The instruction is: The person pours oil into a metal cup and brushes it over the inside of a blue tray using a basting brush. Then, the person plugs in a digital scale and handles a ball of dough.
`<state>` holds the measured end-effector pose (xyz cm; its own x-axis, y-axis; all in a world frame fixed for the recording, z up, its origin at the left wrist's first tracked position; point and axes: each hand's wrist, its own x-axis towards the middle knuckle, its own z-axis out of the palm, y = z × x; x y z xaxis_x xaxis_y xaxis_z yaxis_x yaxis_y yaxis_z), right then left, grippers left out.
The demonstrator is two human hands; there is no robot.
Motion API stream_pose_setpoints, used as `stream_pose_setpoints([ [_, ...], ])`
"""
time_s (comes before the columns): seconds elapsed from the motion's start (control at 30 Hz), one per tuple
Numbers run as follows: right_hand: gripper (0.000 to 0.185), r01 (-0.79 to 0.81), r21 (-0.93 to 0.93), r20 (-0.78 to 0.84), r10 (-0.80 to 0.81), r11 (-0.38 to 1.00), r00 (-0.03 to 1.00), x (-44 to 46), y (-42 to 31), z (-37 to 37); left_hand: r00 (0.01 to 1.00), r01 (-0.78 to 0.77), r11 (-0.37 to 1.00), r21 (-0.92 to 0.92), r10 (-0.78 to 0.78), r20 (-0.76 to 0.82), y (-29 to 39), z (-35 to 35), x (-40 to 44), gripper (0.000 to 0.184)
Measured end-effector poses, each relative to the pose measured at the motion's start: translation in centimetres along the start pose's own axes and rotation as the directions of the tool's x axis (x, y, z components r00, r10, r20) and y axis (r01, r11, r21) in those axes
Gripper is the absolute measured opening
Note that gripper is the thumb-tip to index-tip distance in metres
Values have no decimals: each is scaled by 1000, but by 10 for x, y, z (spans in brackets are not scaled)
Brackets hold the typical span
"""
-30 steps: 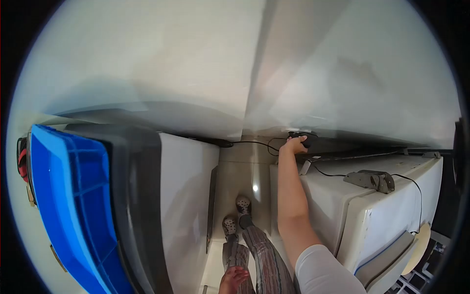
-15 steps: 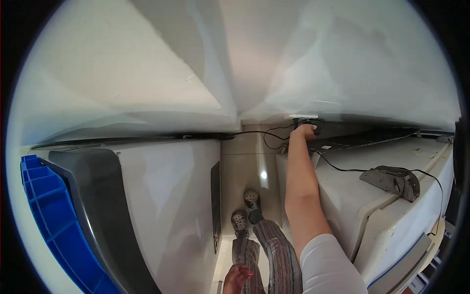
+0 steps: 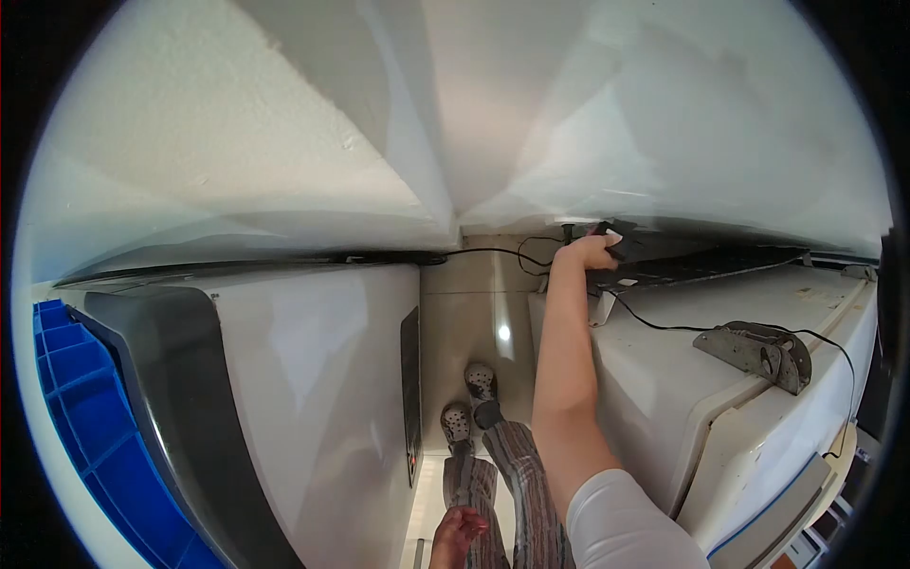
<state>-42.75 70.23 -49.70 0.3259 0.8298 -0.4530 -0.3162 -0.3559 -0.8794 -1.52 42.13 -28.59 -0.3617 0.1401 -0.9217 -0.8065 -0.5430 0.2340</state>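
Observation:
Down by the wall, my right hand (image 3: 590, 251) is closed around a small black object (image 3: 616, 248) that looks like a plug; the fingers and its shadowed spot hide part of it. A thin black cord (image 3: 502, 251) runs left from near that hand to behind the left white appliance (image 3: 332, 360). Low in the view, in front of the striped trousers, my left hand (image 3: 459, 533) hangs with loosely bent fingers and nothing visible in it.
On the right stands a white appliance (image 3: 654, 398) with a metal bracket (image 3: 758, 353) and a cord on it. A blue plastic piece (image 3: 90, 398) lies at far left. Between the appliances, a tiled floor strip (image 3: 464, 322) bears my feet in clogs (image 3: 482, 382). The wall (image 3: 531, 114) closes the far side.
My right hand has turned slightly and drawn a little away from the wall with the black object. The view has shifted slightly. My left hand stays low, almost unmoved.

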Motion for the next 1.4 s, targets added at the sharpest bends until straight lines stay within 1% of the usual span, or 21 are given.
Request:
stream_pose_setpoints([
  [0.1,51,304,-337,98,-288,891,953,-7,-21,1,996,75,993,-93,-78,-29,-6,-5,4,30],
  [0.2,49,439,-318,212,-389,840,897,-15,-35,-7,999,8,997,82,-5,-43,9,12,-6,30],
  [0.27,49,507,-302,270,-438,808,858,-24,-38,-24,999,15,999,40,-14,-40,-16,-15,11,30],
  [0.33,49,333,-28,478,-280,942,833,-46,-36,-56,999,26,999,-29,-27,-39,-42,-40,28,30],
  [0.4,48,158,-84,478,-99,984,873,-79,-41,-95,995,61,998,-24,-63,-74,-40,-35,26,30],
  [0.47,50,77,-193,530,38,978,847,-78,-27,-153,982,127,992,-15,-128,-136,-32,-25,26,30],
  [0.5,50,118,-250,545,39,961,838,-77,-22,-182,982,128,992,-14,-129,-137,-23,-15,21,30],
  [0.6,50,270,-474,570,58,838,820,-72,-33,-255,989,28,971,237,7,-145,10,28,-1,30],
  [0.63,53,288,-525,562,73,801,824,-67,-38,-275,989,29,971,236,6,-147,11,30,0,30],
  [0.73,56,315,-590,575,113,743,810,-48,-58,-325,986,-39,993,-112,20,-166,9,27,5,30],
  [0.77,57,332,-600,599,135,728,789,-41,-65,-337,986,-38,993,-115,18,-168,3,18,6,30],
  [0.83,58,354,-608,625,155,710,765,-36,-67,-343,988,3,997,75,9,-154,-16,-17,11,31],
  [0.87,57,373,-607,625,132,701,769,-38,-67,-338,989,21,985,171,5,-148,-19,-24,11,31],
  [0.9,57,392,-607,624,110,692,773,-40,-65,-332,989,21,985,169,4,-148,-23,-29,12,31],
  [0.93,57,409,-606,623,87,683,778,-42,-62,-322,991,29,992,123,-13,-133,-25,-32,12,31],
  [1.03,49,430,-395,689,-48,812,723,-50,-31,-257,994,45,998,35,-42,-100,-28,-37,11,32],
  [1.13,43,467,-195,659,-238,862,713,-49,10,-182,995,-56,965,258,75,-65,-31,-39,7,33],
  [1.2,47,465,-247,647,-212,850,732,-50,19,-137,995,-41,978,204,59,-84,-34,-55,8,34],
  [1.3,48,401,-167,574,-242,901,783,-32,40,-82,992,-28,997,79,38,-119,-32,-63,14,36],
  [1.37,49,195,-203,413,-96,959,905,-28,23,-57,994,-69,993,98,76,-76,-21,-49,9,37],
  [1.4,49,198,-205,415,-98,958,905,-18,26,-49,994,-86,990,108,92,-52,-18,-45,8,37],
])
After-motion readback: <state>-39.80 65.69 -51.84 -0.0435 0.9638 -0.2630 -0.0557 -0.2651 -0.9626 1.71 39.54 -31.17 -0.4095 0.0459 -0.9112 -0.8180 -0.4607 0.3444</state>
